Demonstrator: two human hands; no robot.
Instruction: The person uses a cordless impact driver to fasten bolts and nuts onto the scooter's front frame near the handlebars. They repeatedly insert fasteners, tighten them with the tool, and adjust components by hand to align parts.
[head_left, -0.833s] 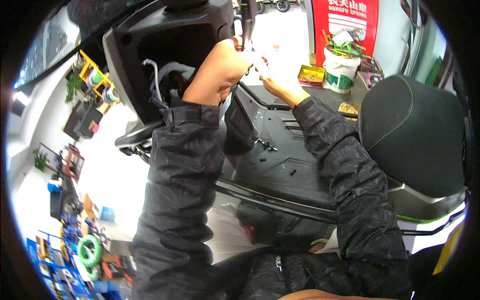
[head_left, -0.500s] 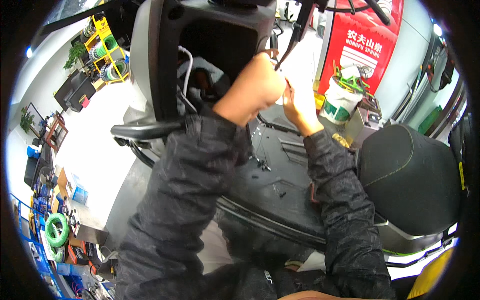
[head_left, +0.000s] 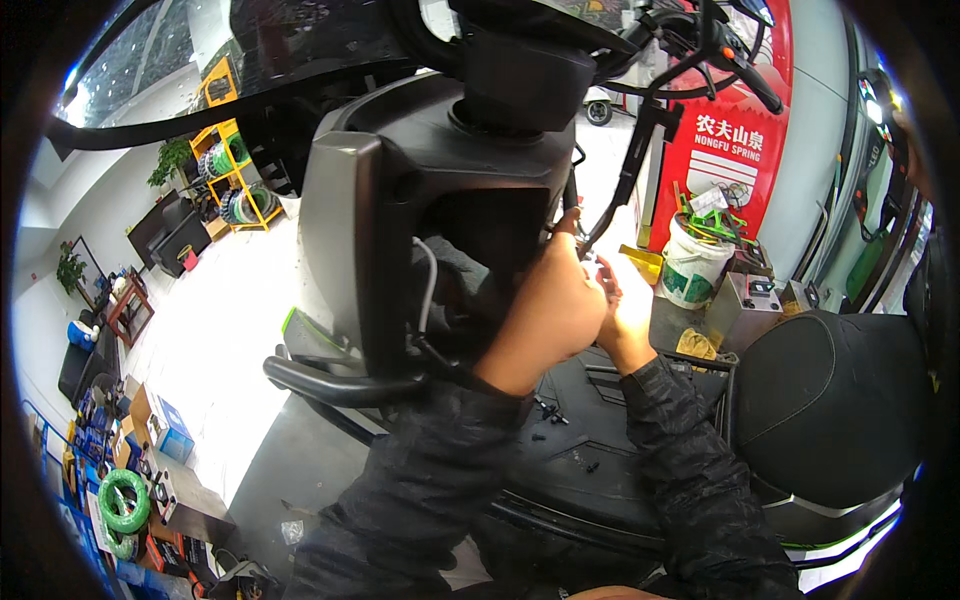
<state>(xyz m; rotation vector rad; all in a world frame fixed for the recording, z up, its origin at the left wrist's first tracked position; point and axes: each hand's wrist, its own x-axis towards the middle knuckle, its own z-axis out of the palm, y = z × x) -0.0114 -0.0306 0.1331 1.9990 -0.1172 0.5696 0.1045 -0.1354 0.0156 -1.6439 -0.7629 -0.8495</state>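
Black cable: slopes down from near the handlebar; its lower end lies at the meeting point of the left hand and the right hand.
Left hand: back turned to the viewer, thumb raised beside the cable's lower end, remaining fingers folded inward; fingertips concealed, so whether it grips the cable cannot be told.
Right hand: just beside the left, partly closed, fingers bent toward it; what it has hold of cannot be made out.
Front housing: grey and black, left of the left hand, with an open compartment at that hand's upper left.
Pale tube: curved, in the compartment opening, left of the left hand.
Footboard: black, below both hands; small dark fasteners lie on it, under the left hand.
Seat: black with a stitched seam, right of the right hand and lower.
Bucket: white and green, right of the right hand, green strips projecting from its top.
Red panel: upright, behind the bucket, above and right of the right hand.
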